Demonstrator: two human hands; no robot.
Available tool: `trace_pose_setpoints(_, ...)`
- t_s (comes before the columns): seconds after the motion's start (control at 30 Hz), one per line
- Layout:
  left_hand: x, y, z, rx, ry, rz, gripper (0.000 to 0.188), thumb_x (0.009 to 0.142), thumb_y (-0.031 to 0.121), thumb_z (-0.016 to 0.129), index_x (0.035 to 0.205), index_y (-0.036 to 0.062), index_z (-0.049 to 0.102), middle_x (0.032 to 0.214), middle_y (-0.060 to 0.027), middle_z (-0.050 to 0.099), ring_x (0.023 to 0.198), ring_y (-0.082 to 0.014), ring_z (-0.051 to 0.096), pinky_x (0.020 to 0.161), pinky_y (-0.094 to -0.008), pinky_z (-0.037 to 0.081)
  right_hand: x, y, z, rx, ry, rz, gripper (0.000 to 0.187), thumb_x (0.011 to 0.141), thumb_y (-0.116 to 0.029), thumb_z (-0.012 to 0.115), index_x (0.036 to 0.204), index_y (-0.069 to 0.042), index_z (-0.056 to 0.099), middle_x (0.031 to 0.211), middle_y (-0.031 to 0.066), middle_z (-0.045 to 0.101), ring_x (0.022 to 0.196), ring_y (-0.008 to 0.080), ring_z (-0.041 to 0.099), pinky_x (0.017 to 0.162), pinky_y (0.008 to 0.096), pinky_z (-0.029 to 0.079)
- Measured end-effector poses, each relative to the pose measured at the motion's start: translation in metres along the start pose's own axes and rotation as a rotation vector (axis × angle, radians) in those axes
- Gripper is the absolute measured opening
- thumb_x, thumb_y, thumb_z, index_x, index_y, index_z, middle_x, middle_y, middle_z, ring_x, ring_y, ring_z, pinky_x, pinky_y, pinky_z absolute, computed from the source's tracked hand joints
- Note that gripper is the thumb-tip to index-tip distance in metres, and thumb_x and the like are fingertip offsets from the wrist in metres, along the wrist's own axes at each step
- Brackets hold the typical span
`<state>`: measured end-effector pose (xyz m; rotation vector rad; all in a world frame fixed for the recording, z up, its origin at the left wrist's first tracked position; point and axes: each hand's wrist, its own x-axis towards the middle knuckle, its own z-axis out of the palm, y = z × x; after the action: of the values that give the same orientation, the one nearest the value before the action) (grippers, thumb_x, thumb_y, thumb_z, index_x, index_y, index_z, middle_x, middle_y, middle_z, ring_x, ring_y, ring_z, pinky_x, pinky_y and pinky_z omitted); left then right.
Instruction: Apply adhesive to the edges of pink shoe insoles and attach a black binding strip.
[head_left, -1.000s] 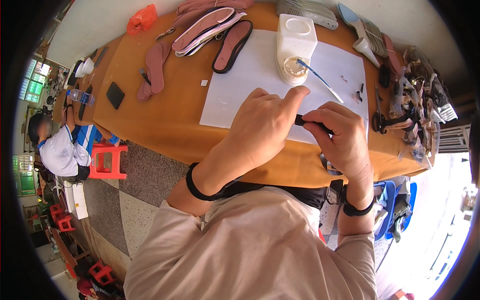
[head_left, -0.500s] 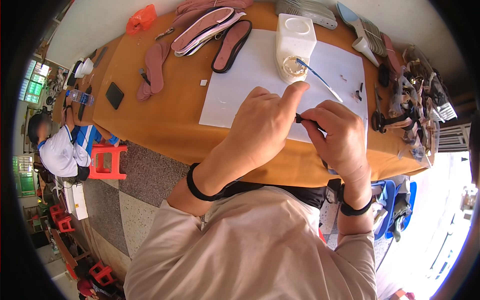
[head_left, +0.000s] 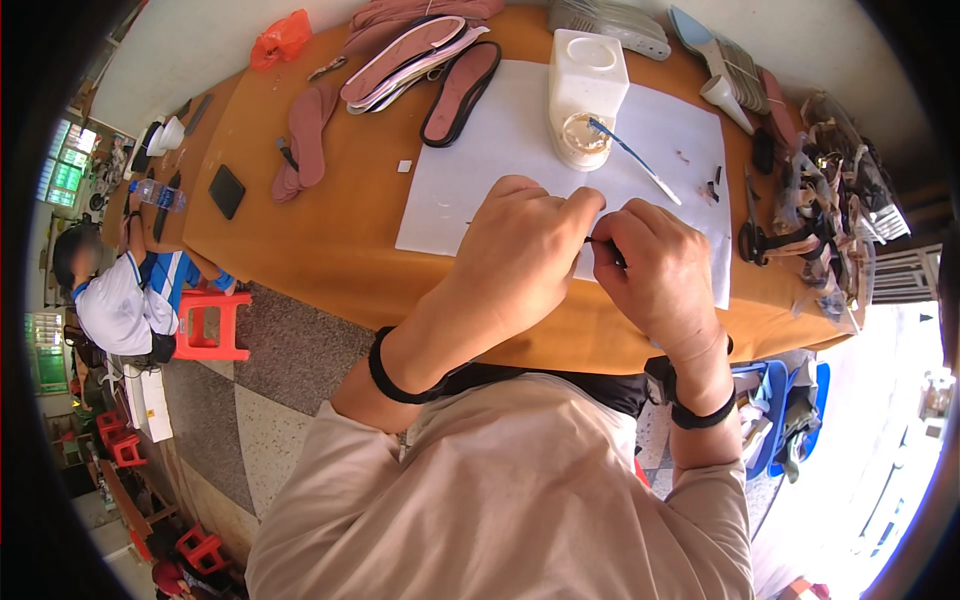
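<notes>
My left hand (head_left: 525, 255) is closed above the front of a white sheet (head_left: 440, 215), its thumb along the top. Close to its right, my right hand (head_left: 662, 270) is closed too, thumb and forefinger pinched. A small black strip (head_left: 619, 256) runs between the two hands; most of it is hidden by the fingers. Beyond them stands a white plastic container (head_left: 575, 95) with a round opening crusted with something pale. Across that opening lies a brush with a blue and white handle (head_left: 640, 165).
Pink insoles (head_left: 462, 95) lie at the back of the brown-covered table (head_left: 350, 220). At the right are scissors (head_left: 752, 235), black scraps (head_left: 713, 188) and bagged straps (head_left: 830, 200). A phone (head_left: 227, 192) lies left. Another person (head_left: 115, 300) sits far left by a red stool (head_left: 213, 325).
My right hand has turned slightly and drawn closer to the left hand. Less of the black strip shows at its fingertips. My left thumb has lowered a little.
</notes>
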<state>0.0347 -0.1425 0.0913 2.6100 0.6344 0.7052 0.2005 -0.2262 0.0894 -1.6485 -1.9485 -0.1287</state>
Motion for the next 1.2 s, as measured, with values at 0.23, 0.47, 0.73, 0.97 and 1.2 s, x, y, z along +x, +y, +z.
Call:
trace_pose_setpoints(0.23,-0.001,0.003,-0.004,0.076,0.103,0.054,0.017,0.071,0.004,0.078,0.086,0.0040,0.069,0.090,-0.0071,0.068,0.093,-0.0273,0.063,0.095,-0.0430,0.044,0.000,0.000,-0.002,0.024,-0.001,0.015,0.012,0.074,-0.008,0.072,0.078,-0.008,0.061,0.075,0.0062,0.058,0.070,0.0276,0.062,0.060,0.0400,0.051)
trace_pose_setpoints(0.47,0.002,-0.003,0.001,0.110,0.095,0.091,0.007,0.071,0.004,0.077,0.074,0.0043,0.071,0.084,-0.0044,0.066,0.087,-0.0262,0.061,0.090,-0.0413,0.045,0.000,-0.001,-0.005,0.068,-0.024,0.053,0.010,0.077,-0.007,0.073,0.080,-0.008,0.063,0.076,0.0069,0.060,0.071,0.0289,0.063,0.062,0.0408,0.052)
trace_pose_setpoints(0.73,0.007,-0.013,-0.005,0.020,0.002,0.061,0.007,0.073,0.005,0.076,0.071,0.0059,0.070,0.079,-0.0035,0.065,0.084,-0.0268,0.061,0.085,-0.0401,0.045,-0.003,0.022,-0.034,0.333,-0.106,0.219,0.015,0.079,0.001,0.074,0.090,-0.008,0.072,0.091,0.0101,0.056,0.076,0.0281,0.061,0.068,0.0373,0.050)
trace_pose_setpoints(0.97,0.008,-0.013,-0.005,-0.046,0.004,0.038,0.009,0.072,0.004,0.078,0.070,0.0053,0.069,0.076,-0.0044,0.064,0.082,-0.0270,0.060,0.082,-0.0404,0.046,-0.007,0.033,-0.044,0.261,-0.117,0.141,0.011,0.076,-0.001,0.077,0.085,-0.008,0.075,0.089,0.0090,0.056,0.077,0.0266,0.062,0.068,0.0365,0.051)
trace_pose_setpoints(1.2,0.005,-0.015,-0.006,-0.051,-0.013,0.039,0.011,0.072,0.005,0.079,0.070,0.0049,0.068,0.076,-0.0047,0.063,0.083,-0.0270,0.059,0.082,-0.0401,0.045,-0.009,0.037,-0.047,0.192,-0.155,0.128,0.009,0.076,-0.005,0.078,0.084,-0.009,0.076,0.088,0.0076,0.057,0.076,0.0269,0.063,0.067,0.0375,0.052)
